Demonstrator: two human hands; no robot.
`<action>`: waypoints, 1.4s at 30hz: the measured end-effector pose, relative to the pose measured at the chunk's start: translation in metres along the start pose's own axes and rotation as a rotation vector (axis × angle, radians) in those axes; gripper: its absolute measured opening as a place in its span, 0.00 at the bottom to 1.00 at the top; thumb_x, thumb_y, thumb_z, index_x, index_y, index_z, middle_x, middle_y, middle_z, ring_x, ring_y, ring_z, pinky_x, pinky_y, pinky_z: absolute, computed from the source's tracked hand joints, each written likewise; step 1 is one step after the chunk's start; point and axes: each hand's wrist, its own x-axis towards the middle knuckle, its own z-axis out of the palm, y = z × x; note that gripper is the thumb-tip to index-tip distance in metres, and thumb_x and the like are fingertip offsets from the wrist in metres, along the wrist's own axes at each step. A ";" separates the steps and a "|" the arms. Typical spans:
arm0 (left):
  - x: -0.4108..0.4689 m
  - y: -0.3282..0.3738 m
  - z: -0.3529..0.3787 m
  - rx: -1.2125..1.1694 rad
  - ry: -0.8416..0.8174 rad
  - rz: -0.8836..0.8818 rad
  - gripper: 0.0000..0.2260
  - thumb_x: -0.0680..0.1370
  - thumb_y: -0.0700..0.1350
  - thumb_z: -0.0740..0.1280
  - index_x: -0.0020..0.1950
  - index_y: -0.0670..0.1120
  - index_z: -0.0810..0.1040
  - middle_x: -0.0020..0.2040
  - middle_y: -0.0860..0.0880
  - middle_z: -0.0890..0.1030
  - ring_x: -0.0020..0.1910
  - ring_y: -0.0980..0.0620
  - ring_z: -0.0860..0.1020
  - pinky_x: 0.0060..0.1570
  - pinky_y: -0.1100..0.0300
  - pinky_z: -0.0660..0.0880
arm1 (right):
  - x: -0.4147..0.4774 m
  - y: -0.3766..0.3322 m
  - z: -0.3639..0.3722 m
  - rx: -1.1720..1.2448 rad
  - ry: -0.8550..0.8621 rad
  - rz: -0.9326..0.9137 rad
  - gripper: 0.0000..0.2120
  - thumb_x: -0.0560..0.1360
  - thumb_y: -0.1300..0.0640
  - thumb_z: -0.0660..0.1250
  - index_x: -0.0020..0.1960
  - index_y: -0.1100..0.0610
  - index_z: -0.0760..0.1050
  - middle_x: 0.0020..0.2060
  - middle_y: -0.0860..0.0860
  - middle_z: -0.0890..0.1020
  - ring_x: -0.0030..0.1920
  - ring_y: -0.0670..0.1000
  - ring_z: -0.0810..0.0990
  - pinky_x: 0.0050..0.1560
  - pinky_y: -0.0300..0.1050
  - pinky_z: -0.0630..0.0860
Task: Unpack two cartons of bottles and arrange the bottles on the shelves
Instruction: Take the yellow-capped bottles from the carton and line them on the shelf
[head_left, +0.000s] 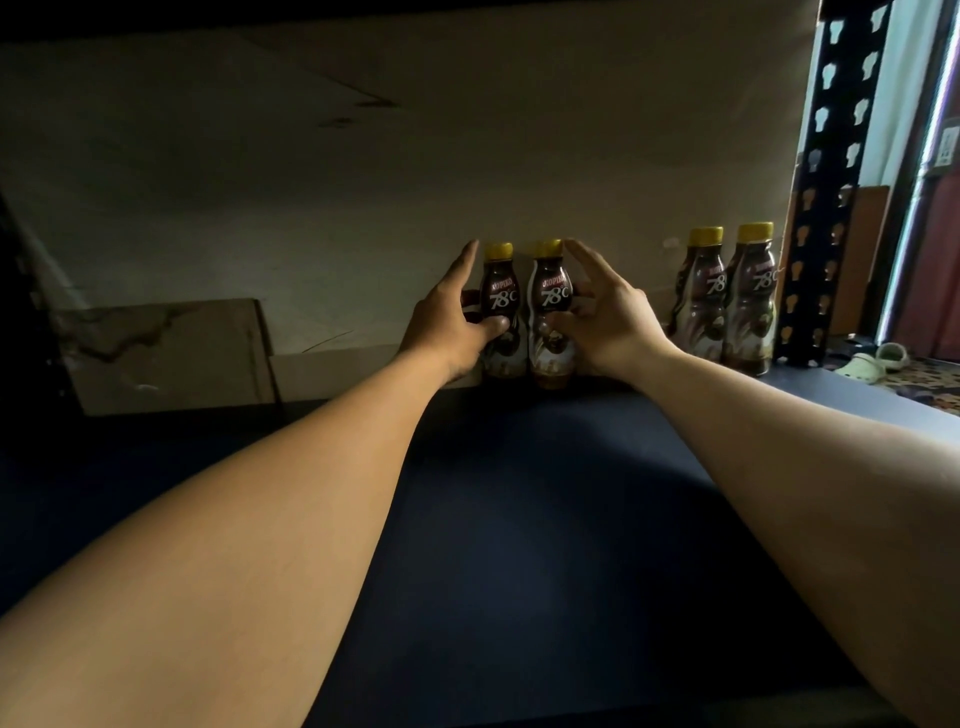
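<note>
Two brown coffee bottles with yellow caps stand side by side at the back of the dark blue shelf (519, 519), against the wall. My left hand (449, 322) grips the left bottle (501, 291), thumb across its front and fingers reaching behind it. My right hand (605, 317) holds the right bottle (550, 312) from its right side, the index finger straight up beside the cap. Two more bottles of the same kind stand upright further right, one (701, 296) beside the other (750, 301), close to the shelf's corner post.
A black perforated upright post (831, 197) marks the shelf's right end. A piece of cardboard (166, 353) leans against the wall at back left. Pale sandals (872, 364) lie on the floor beyond the post. The shelf above casts deep shadow.
</note>
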 end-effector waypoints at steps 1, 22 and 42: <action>0.000 0.000 0.000 0.002 -0.004 0.005 0.43 0.77 0.42 0.74 0.81 0.62 0.49 0.77 0.51 0.67 0.72 0.51 0.71 0.65 0.55 0.70 | 0.000 0.000 0.000 -0.006 -0.001 -0.005 0.41 0.74 0.61 0.76 0.80 0.42 0.60 0.62 0.48 0.83 0.55 0.45 0.84 0.60 0.45 0.80; -0.005 0.002 -0.001 0.044 0.002 0.030 0.39 0.79 0.43 0.71 0.81 0.63 0.51 0.79 0.53 0.64 0.75 0.49 0.67 0.70 0.51 0.68 | -0.002 -0.003 -0.003 -0.040 -0.007 -0.008 0.39 0.76 0.60 0.73 0.78 0.37 0.61 0.59 0.48 0.84 0.54 0.45 0.84 0.56 0.42 0.81; -0.002 -0.006 -0.002 0.064 0.020 0.005 0.42 0.77 0.44 0.74 0.81 0.61 0.51 0.78 0.50 0.67 0.73 0.48 0.69 0.71 0.48 0.70 | -0.005 -0.006 0.006 0.054 -0.009 0.010 0.36 0.75 0.62 0.74 0.78 0.45 0.65 0.60 0.40 0.80 0.52 0.39 0.83 0.51 0.29 0.77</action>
